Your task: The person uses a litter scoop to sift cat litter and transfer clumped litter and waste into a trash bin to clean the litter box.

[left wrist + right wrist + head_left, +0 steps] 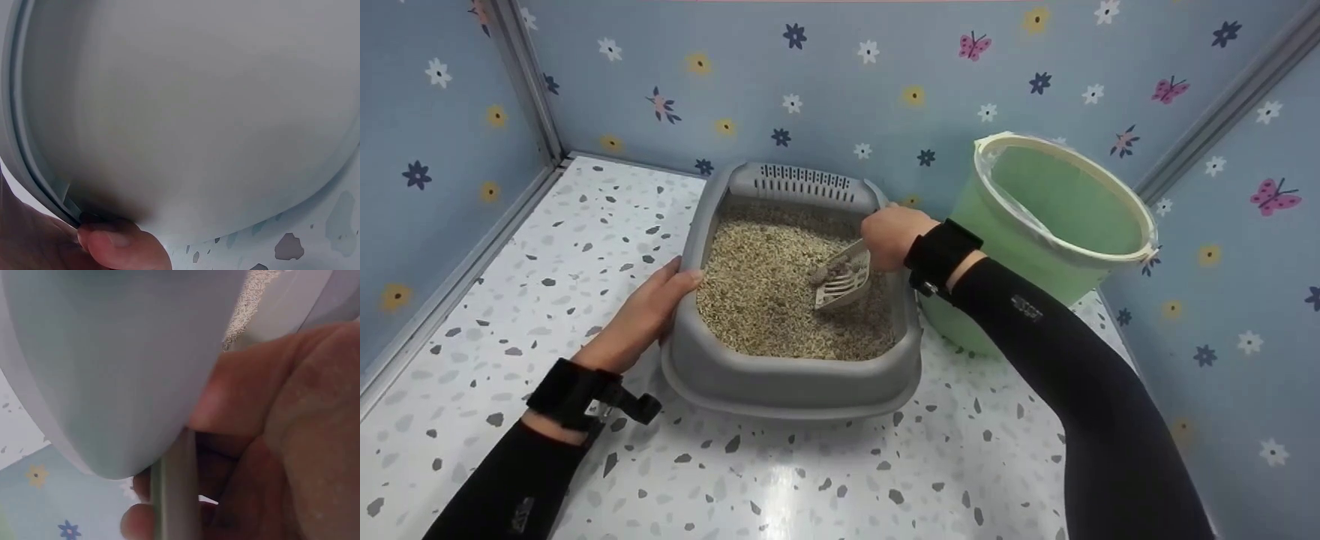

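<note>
Now, line by line:

Left hand: the left hand point(649, 311) rests on the left rim of the grey litter box point(780, 379), thumb over the edge and fingers flat on the outside wall. It looks like it keeps the box from sliding while the other hand digs.

Right hand: the right hand point(894, 236) has its fingers curled tight round the handle of the scoop point(846, 281), at the far right corner of the box.

Scoop: it is tipped down into the litter point(765, 292), with a dark clump point(831, 268) sitting on its slotted part. The slots likely let loose grains fall through.

Litter box: it sits on the speckled floor point(585, 225), between the two hands, filled with tan grains.

Bucket: the green bucket point(1057, 225) stands just right of the box, near the right arm. It has a clear bag liner, so it is easy to reach from the scoop.
</note>
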`<state>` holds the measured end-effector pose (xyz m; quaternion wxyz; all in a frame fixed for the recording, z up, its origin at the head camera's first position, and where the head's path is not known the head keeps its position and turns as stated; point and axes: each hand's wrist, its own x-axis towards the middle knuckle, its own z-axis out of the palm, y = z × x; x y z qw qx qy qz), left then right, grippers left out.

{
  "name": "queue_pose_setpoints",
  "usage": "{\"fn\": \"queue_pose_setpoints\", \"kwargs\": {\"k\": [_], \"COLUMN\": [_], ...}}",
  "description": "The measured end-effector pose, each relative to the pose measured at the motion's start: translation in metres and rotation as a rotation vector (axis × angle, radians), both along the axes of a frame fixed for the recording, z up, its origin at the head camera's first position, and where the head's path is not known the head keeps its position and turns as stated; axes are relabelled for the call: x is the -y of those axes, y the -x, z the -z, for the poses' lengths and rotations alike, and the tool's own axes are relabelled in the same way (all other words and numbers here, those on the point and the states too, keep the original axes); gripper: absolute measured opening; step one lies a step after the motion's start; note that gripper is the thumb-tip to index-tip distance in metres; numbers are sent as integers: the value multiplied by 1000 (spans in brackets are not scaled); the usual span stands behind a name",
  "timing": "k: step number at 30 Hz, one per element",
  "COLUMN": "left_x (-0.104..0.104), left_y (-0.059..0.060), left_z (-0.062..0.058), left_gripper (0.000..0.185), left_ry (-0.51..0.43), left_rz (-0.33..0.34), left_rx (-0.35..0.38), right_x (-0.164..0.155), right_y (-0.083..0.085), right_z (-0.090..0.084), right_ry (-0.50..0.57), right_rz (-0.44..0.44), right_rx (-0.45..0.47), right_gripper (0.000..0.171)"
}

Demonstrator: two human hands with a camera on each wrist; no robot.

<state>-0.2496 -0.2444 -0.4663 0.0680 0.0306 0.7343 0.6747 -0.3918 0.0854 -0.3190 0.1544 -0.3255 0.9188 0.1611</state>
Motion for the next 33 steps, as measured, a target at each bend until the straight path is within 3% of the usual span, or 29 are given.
{"fn": "queue_pose_setpoints", "kwargs": {"k": [14,20,26,29,33], "left_x": [0,0,0,1,1], "left_y": [-2,-2,-1,-1,-1], "left_z": [-1,0,1,1,0], "left_gripper": [89,91,93,92,92], "left_ry": [13,28,17,21,28], "left_rz": [-1,-6,-12,-7,-8], "left_rx": [-9,-3,22,22,22], "right_x": [12,20,31,35,36], "right_y": [-12,-21,-29,-29,-23], "right_z": [-9,-11,-3,4,8], "right_ry": [-19,-36,-161,-210,-194], "right_rz": [38,47,63,48,23], "right_rx": [-29,-133,-221,-212,-165], "right_gripper": [40,39,33,35,41]}}
